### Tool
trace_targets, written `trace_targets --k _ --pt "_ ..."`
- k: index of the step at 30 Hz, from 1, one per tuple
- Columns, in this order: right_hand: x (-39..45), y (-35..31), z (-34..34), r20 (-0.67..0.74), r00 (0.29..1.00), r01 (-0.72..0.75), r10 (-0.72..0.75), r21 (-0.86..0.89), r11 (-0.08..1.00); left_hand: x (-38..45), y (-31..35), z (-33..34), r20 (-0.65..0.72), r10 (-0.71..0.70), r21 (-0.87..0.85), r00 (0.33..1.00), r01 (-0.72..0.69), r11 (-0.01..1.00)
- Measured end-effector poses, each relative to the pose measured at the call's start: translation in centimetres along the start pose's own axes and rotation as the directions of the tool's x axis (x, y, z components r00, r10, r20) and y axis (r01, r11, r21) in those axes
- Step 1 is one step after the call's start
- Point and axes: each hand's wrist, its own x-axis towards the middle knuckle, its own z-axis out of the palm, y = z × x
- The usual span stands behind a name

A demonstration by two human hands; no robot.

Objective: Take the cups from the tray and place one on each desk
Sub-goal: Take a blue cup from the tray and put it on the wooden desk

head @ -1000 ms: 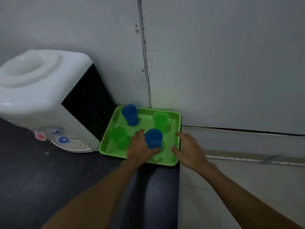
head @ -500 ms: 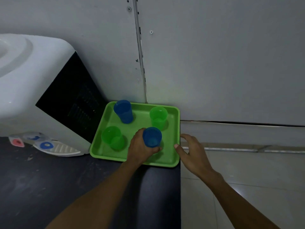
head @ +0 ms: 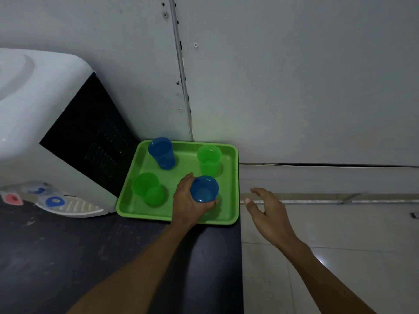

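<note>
A green tray (head: pixel 230 177) sits at the back right corner of a dark counter (head: pixel 68 257), against the wall. My left hand (head: pixel 189 203) is wrapped around a blue cup (head: pixel 204 188) at the tray's near right part. Another blue cup (head: pixel 161 152) stands at the tray's far left, a green cup (head: pixel 209 160) at the far right, and a second green cup (head: pixel 147 188) at the near left. My right hand (head: pixel 268 211) hovers open past the tray's right edge, off the counter, touching nothing.
A white water dispenser (head: pixel 43 123) with red and blue taps stands on the counter to the left of the tray. The grey wall (head: pixel 294 87) is right behind. The counter ends at the tray's right edge; a tiled floor (head: pixel 328 257) lies below.
My right hand has come off the tray's right rim and drawn back to the right. My left hand keeps its grip on the blue cup. The camera has shifted closer.
</note>
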Motion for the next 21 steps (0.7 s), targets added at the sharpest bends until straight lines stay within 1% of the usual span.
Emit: trace_targets --k 3,7,9,11,14,17,21 --pt "-0.7 -0.5 -0.7 -0.015 1.0 -0.026 0.027 0.074 0.997 -0.8 1.0 -0.5 0.017 0.086 0.056 0.996 -0.087 0.995" --pt "-1.6 -1.7 -2.0 0.001 0.993 -0.117 0.121 0.263 0.958 -2.5 3.0 -1.3 -0.009 0.245 0.085 0.97 -0.243 0.966" --pt "-2.3 -2.5 -2.8 0.064 0.982 -0.188 0.178 0.389 0.902 -3.5 4.2 -1.7 -0.011 0.318 0.093 0.948 -0.315 0.944" --pt "-3.2 -2.9 -3.5 0.152 0.962 -0.274 0.228 0.479 0.834 -4.7 5.5 -2.2 -0.003 0.396 0.118 0.918 -0.393 0.912" --pt "-4.9 -3.3 -4.8 0.256 0.919 -0.392 0.299 0.528 0.753 -6.6 7.3 -2.8 0.017 0.503 0.163 0.864 -0.498 0.852" --pt "-7.5 -3.4 -6.1 0.272 0.903 -0.429 0.332 0.565 0.704 -8.4 9.2 -3.0 0.051 0.58 0.189 0.813 -0.578 0.794" --pt "-11.7 -2.9 -7.1 0.271 0.889 -0.456 0.37 0.611 0.647 -11.2 11.4 -2.9 0.126 0.64 0.15 0.758 -0.652 0.743"
